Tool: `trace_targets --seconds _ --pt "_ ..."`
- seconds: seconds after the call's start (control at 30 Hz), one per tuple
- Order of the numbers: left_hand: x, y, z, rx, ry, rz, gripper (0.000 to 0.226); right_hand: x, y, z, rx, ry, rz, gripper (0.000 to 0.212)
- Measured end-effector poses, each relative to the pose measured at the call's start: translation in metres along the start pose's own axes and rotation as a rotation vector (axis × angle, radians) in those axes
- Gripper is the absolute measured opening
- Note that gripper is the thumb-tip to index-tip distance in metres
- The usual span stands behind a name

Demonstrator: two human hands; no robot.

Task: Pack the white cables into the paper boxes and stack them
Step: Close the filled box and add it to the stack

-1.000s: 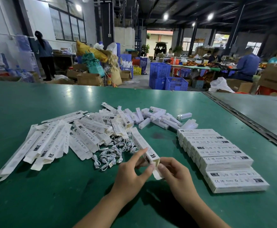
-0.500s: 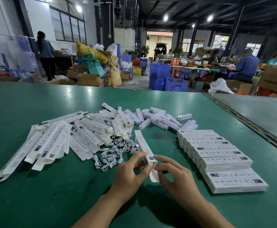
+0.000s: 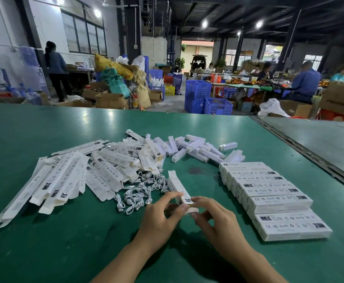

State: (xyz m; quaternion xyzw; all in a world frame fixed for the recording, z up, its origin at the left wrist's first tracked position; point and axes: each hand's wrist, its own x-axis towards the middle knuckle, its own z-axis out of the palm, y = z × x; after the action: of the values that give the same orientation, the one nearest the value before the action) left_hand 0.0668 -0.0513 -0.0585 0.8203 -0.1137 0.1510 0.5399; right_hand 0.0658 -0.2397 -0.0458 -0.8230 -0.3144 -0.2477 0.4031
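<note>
1 slim rectangular paper box [image 3: 177,185]

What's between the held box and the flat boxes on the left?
In the head view, a loose heap of white cables lies between the held box and the flat boxes.

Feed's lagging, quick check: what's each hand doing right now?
Left hand: pinches the near end of the paper box.
Right hand: pinches the same box's end flap.
</note>
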Motion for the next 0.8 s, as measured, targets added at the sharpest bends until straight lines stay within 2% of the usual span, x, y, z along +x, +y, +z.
trace_targets --seconds 0.1,0.27,0.4,0.8 --pt "-0.0003 -0.0003 0.0015 -0.030 -0.012 -0.022 0.041 -0.0014 0.0012 0.0012 -0.008 0.030 0.052 0.027" --pt "-0.0005 0.0003 0.0022 -0.086 -0.009 -0.031 0.035 -0.0010 0.0022 0.0022 -0.017 0.092 0.005 0.016" --pt "-0.0005 -0.0003 0.0021 -0.149 0.007 -0.038 0.045 -0.0010 0.0030 0.0017 0.009 0.103 -0.026 0.012" --pt "-0.0006 0.0022 0.0002 -0.164 -0.023 -0.007 0.051 -0.0012 0.0017 0.0001 0.030 0.143 -0.028 0.007"
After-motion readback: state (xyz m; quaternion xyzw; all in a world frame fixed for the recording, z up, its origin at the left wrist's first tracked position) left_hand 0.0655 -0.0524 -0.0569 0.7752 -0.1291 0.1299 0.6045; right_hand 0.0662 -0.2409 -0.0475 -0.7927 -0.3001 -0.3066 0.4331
